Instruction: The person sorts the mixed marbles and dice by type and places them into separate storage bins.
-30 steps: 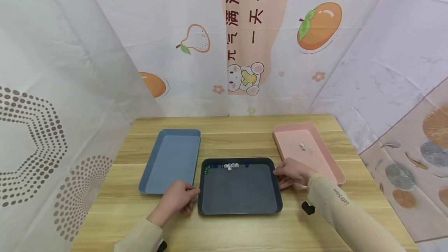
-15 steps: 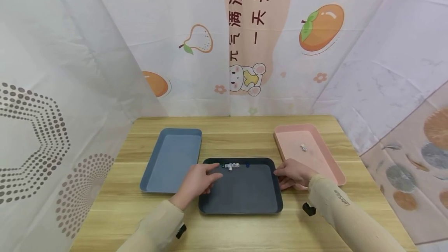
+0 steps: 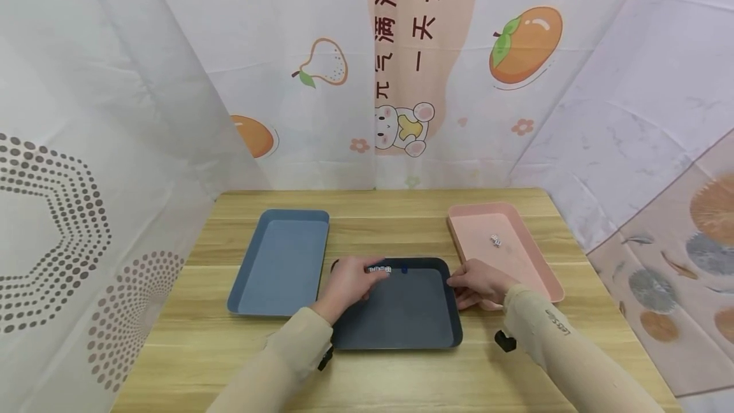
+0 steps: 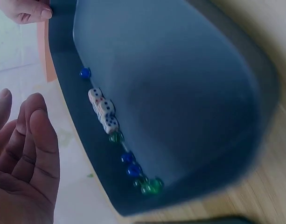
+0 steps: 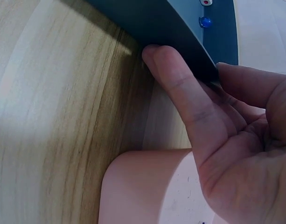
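Note:
My left hand point(image 3: 346, 282) hangs over the far left part of the dark tray point(image 3: 401, 317), thumb and fingers apart with nothing between them. In the left wrist view several white dice point(image 4: 106, 107) lie along the tray's far wall. A blue marble point(image 4: 85, 73) sits beyond one end of the dice. On their other side are a green marble point(image 4: 116, 137), then more blue marbles point(image 4: 133, 169) and green marbles point(image 4: 154, 185) toward the corner. My right hand point(image 3: 478, 282) grips the tray's right rim, thumb on top and fingers against the outer wall.
A blue tray point(image 3: 281, 266) stands to the left of the dark one. The pink tray point(image 3: 530, 260) at the right holds a few white dice point(image 3: 496, 241). All three stand on a wooden table point(image 3: 390, 381), with a printed curtain point(image 3: 321, 132) behind it.
My left hand has gone from beside the dark tray's left edge to over its far left part, moving right and away from me. The right hand stays at the right rim.

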`<state>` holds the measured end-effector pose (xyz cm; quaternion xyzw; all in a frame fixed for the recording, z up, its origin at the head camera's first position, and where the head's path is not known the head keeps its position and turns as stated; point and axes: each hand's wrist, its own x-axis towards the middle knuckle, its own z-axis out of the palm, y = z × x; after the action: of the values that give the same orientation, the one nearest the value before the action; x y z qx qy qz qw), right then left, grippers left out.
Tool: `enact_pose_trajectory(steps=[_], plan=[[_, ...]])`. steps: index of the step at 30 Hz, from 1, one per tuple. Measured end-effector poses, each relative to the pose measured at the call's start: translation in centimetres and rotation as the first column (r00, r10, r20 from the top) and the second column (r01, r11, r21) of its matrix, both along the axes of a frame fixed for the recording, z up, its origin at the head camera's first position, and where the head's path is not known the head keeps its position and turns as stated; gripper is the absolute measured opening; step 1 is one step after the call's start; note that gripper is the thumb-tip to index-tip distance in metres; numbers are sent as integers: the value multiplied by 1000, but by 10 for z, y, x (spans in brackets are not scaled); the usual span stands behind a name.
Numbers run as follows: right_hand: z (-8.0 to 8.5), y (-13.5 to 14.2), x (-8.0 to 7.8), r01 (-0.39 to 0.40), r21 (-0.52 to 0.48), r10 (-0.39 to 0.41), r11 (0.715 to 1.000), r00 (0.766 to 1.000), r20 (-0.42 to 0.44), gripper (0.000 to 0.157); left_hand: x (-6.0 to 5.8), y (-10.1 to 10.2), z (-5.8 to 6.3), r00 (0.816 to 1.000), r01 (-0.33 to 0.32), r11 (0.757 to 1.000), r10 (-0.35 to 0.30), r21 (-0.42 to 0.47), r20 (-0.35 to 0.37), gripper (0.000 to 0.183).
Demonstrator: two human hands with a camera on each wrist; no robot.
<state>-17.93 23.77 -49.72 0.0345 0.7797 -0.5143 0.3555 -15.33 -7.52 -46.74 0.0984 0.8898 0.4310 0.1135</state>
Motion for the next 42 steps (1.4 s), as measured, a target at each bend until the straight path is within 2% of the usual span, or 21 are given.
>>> enact_pose_trajectory(steps=[3, 13, 22, 42], plan=[[0, 0, 0, -9, -7, 9, 1000, 1000, 0, 25, -4, 10, -2, 1000, -10, 1000, 9, 28, 14, 43], [0, 0, 0, 18, 9, -18, 1000, 1000, 0, 23, -17, 34, -16, 999, -34, 999, 35, 34, -28, 39], [0, -1, 0, 17, 6, -17, 1000, 1000, 2, 23, -21, 47, -27, 999, -15, 998, 17, 62, -28, 42], [0, 0, -1, 19, 12, -19, 1000, 1000, -5, 22, -35, 52, -44, 992, -73, 994, 64, 84, 107, 39]])
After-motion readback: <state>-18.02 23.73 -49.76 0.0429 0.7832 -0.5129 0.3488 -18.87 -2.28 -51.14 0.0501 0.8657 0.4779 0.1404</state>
